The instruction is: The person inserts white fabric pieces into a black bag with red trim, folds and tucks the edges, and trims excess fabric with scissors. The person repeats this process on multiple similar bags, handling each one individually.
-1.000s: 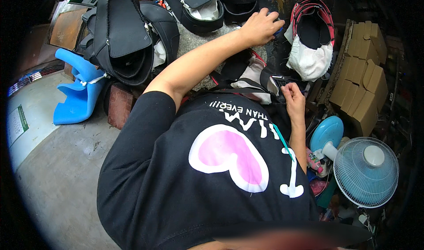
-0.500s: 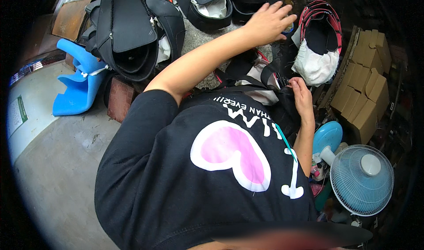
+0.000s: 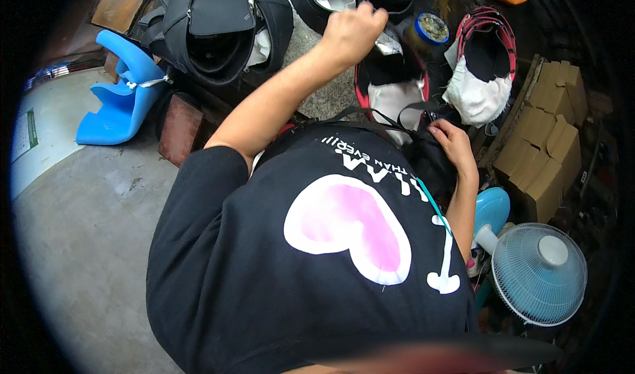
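My left hand (image 3: 356, 33) is closed in a fist above the far end of a black bag with red edging and white lining (image 3: 395, 99). What its fingers grip, if anything, is hidden. Beside that hand a pale, shiny flap (image 3: 388, 42) shows in the bag's opening. My right hand (image 3: 454, 142) has its fingers closed on a black strap (image 3: 433, 117) at the bag's near right side. The bag's near end lies against my black shirt. Just right of the bag's far end stands a blue-rimmed jar (image 3: 432, 28) with yellowish-brown contents.
Black bags (image 3: 221, 27) crowd the far left. Another red-edged bag with white cloth (image 3: 479, 96) lies at right, near cardboard boxes (image 3: 542, 132). A fan (image 3: 539, 273) stands at lower right. A blue plastic piece (image 3: 122, 96) is at left above the grey floor (image 3: 99, 222).
My left hand has moved left and nearer the bag, going from spread fingers to a fist. The bag's opening and the jar now show more fully. My right hand stays by the strap.
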